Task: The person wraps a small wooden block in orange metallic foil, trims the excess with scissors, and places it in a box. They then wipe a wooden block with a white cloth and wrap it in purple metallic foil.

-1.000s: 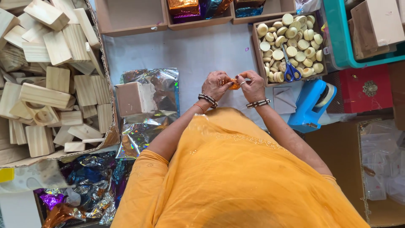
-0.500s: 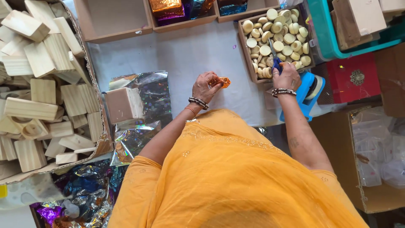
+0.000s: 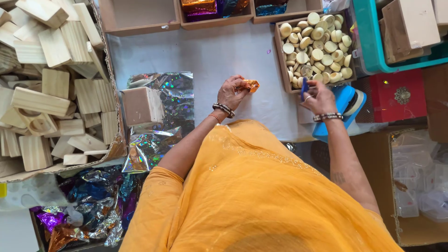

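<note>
Orange foil-wrapped piece sits just above the centre of the frame, pinched at the fingers of our left hand over the white tabletop. Those fingers are closed on it. Our right hand, to the right of centre, is closed around a blue-handled tool at the lower edge of a cardboard box of round pale discs; the tool's working end is hidden, so we cannot tell its kind. Both wrists carry beaded bracelets.

A blue tape dispenser lies just beneath the right hand. Left of centre, a small wooden block rests on a sheet of holographic silver foil. A large heap of wooden blocks fills the left of the frame. Crumpled coloured foil lies at lower left, and a red box at right.
</note>
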